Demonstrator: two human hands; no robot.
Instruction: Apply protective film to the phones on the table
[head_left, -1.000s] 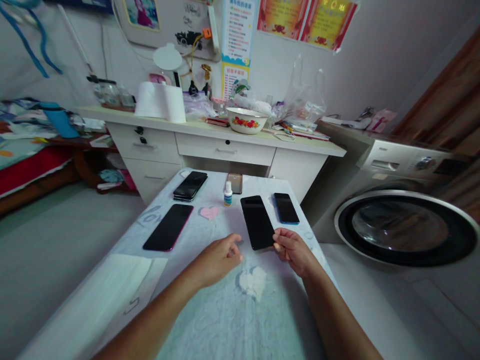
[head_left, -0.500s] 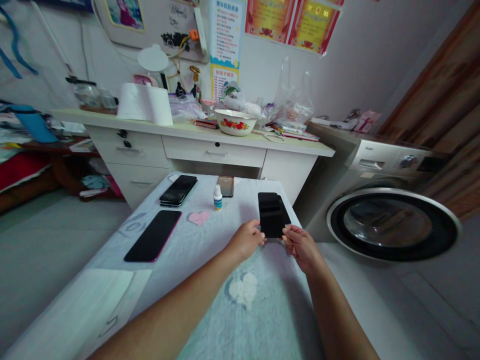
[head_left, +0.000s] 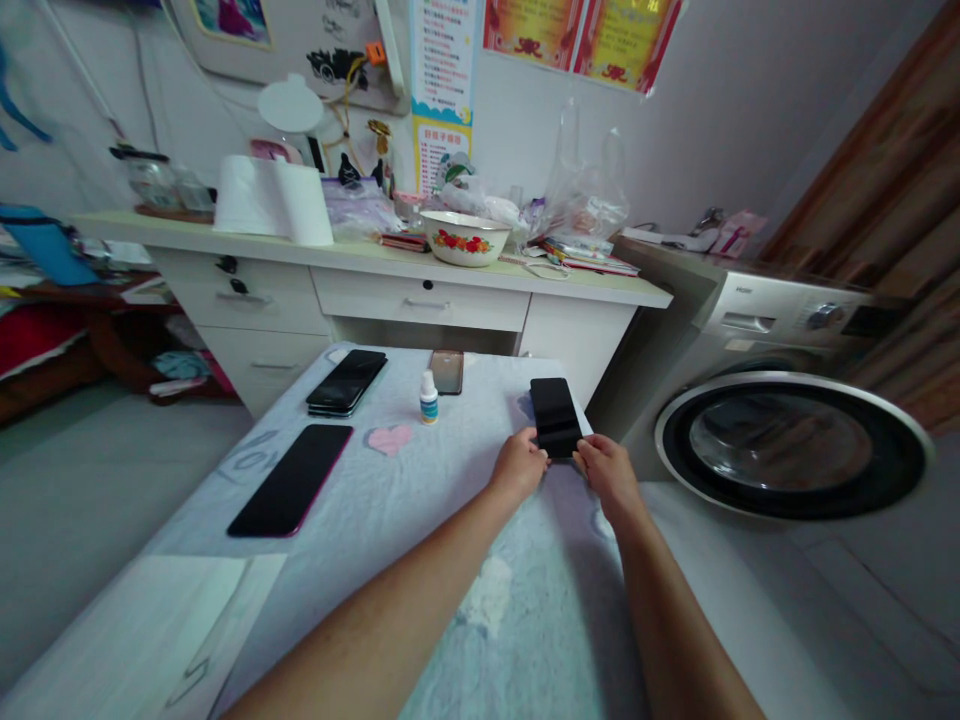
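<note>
A black smartphone [head_left: 556,412] is held by its near corners at the right side of the cloth-covered table [head_left: 420,600]. My left hand [head_left: 519,466] pinches its left corner, and my right hand [head_left: 606,472] pinches the right one. Any phone beneath it is hidden from view. On the left lies a larger phone with a pink edge [head_left: 292,480], its dark screen up. Behind that is a stack of phones [head_left: 348,382]. A small white bottle with a blue label [head_left: 428,398] stands upright mid-table, in front of a brownish phone case [head_left: 447,372].
Beyond the table is a white desk [head_left: 420,290] holding a flowered enamel bowl [head_left: 465,240], paper rolls [head_left: 300,205] and plastic bags [head_left: 589,205]. A washing machine [head_left: 780,400] stands at the right.
Both hands have moved the held phone slightly right and away from me. The second dark phone, which showed partly behind its right side, is now covered. The view has shifted a little.
</note>
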